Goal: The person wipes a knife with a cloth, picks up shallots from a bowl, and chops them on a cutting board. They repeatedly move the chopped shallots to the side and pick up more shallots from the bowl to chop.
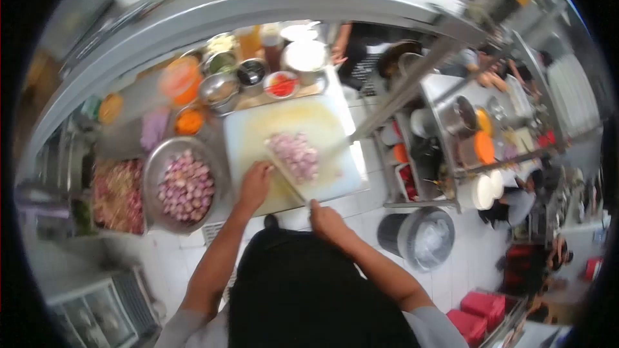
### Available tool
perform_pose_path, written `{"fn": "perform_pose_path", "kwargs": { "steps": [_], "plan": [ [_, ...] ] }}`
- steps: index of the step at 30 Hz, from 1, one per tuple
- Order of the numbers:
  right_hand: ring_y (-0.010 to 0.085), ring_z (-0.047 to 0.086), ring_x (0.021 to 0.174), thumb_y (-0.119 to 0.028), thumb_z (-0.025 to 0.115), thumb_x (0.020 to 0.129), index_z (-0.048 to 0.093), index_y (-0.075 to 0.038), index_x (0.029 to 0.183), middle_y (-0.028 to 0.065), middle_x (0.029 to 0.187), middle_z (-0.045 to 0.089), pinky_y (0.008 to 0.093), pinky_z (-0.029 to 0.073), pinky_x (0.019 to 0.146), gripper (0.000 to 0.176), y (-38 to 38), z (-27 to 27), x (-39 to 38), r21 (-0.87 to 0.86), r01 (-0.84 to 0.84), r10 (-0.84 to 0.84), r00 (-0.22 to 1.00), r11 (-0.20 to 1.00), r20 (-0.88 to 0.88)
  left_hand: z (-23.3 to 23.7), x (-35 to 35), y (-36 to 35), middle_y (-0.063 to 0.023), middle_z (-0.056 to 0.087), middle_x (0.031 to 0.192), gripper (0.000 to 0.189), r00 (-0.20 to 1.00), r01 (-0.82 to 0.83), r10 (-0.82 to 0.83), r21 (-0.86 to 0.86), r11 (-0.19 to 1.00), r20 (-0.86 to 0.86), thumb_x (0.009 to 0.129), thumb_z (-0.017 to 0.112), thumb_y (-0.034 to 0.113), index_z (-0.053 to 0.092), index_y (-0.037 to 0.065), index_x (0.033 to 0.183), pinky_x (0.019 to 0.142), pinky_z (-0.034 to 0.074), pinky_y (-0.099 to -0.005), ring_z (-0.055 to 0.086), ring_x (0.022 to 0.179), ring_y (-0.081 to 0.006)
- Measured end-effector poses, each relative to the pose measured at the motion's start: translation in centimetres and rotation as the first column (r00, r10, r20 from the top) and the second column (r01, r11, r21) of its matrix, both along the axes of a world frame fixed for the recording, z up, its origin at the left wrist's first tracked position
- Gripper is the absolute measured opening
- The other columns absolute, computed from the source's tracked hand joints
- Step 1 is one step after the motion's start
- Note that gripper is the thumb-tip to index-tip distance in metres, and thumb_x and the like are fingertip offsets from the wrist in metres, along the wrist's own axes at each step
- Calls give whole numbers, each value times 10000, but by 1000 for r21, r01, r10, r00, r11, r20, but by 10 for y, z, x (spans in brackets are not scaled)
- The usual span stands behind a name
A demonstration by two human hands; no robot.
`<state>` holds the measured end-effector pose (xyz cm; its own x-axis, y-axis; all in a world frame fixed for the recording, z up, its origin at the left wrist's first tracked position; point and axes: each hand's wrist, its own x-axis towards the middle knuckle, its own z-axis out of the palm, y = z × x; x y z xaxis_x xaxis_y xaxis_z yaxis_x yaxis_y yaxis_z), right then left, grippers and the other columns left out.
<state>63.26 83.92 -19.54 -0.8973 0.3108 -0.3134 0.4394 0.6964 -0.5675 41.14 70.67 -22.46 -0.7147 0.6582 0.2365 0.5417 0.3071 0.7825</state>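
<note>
My right hand (pixel 327 221) is closed round the handle of a knife (pixel 288 179) at the near edge of a white cutting board (pixel 248 132). The blade slants away to the left over the board, along the near left side of a pile of chopped shallots (pixel 294 154). Close to the blade's far part is my left hand (pixel 256 183), its fingers bent and pressed together. Whether they pinch the blade or something small is too blurred to tell. Left of the board, a steel bowl (pixel 152 183) holds many whole peeled shallots (pixel 186 187).
A tray of reddish shallots (pixel 118 196) stands far left. Behind the board are an orange container (pixel 180 80), steel bowls (pixel 218 89) and a bowl of red pieces (pixel 281 84). A lined bin (pixel 429 238) stands on the floor at right. Another person's hand (pixel 339 53) shows beyond the counter.
</note>
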Motion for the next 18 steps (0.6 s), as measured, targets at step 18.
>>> {"fn": "perform_pose_path", "kwargs": {
  "steps": [18],
  "plan": [
    [521, 641, 775, -122, 517, 919, 501, 50, 1196, 325, 824, 657, 616, 494, 712, 326, 6, 24, 4, -4, -21, 21, 998, 1000, 66, -3, 0, -1, -197, 600, 998, 126, 997, 22, -20, 31, 999, -81, 957, 543, 25, 596, 8, 1070, 791, 502, -484, 609, 909, -438]
  ]
}}
